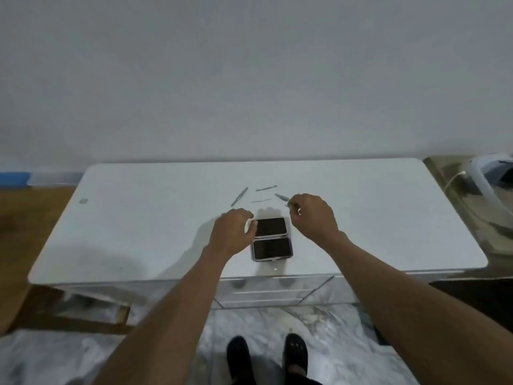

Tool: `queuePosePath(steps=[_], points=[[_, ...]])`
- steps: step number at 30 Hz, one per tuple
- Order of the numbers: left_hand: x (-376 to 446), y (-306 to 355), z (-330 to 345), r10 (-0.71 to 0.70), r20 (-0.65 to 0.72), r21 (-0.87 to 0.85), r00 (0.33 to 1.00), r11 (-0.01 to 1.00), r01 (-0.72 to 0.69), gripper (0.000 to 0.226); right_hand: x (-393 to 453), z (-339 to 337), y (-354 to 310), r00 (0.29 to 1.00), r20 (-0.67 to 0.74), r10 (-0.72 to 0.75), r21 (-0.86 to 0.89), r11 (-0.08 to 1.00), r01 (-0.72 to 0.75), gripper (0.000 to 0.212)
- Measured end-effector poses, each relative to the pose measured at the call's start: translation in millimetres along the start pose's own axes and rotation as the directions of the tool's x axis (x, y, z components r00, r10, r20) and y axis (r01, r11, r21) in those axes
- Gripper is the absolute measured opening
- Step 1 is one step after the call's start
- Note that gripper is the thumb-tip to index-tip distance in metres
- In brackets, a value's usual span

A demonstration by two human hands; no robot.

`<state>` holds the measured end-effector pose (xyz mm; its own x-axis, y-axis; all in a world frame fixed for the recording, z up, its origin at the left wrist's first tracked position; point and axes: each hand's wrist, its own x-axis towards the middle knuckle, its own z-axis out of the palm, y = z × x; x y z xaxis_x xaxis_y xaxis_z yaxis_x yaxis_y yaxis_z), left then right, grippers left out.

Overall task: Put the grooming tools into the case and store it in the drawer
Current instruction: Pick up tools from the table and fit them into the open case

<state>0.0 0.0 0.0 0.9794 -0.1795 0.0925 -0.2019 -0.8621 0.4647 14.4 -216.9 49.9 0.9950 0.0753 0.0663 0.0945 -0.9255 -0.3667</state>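
An open case (272, 240) lies on the white table (138, 232), with two dark halves side by side, far and near. My left hand (233, 234) grips the left edge of the far half. Beyond the case several slim metal grooming tools are scattered: one slanted at the left (239, 196), one farther back (266, 188), and a short one (261, 201) just behind the case. My right hand (313, 215) hovers right of the case, its fingertips pinched on the near end of another tool (281, 197). Under the table's front edge, the drawer (277, 294) looks closed.
A wall stands directly behind the table. A wooden chair (69, 315) sits at the lower left. A white container and a cable (477, 179) lie on a surface to the right. My feet in dark slippers (295, 354) stand on the marble floor in front of the drawers.
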Motion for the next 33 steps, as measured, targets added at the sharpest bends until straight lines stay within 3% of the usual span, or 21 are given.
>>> queuePosePath(steps=[5,11,21,33], points=[[-18,-22,46,0.043,0.018,0.011,0.999,0.999,-0.044,0.065,3,32,28,0.987,0.079,0.144,-0.008,0.99,-0.143,0.02],[-31,-37,76,0.085,0.001,0.007,0.996,0.996,-0.085,0.098,21,56,49,0.97,0.058,0.234,0.015,0.972,-0.236,0.019],[-30,-42,81,0.134,0.049,0.058,0.99,0.989,-0.136,0.116,51,67,71,0.921,-0.086,0.38,0.118,0.922,-0.369,0.028],[-29,-43,81,0.126,0.057,0.086,0.99,0.988,-0.131,0.117,74,82,76,0.911,-0.022,0.412,0.068,0.909,-0.41,0.021]])
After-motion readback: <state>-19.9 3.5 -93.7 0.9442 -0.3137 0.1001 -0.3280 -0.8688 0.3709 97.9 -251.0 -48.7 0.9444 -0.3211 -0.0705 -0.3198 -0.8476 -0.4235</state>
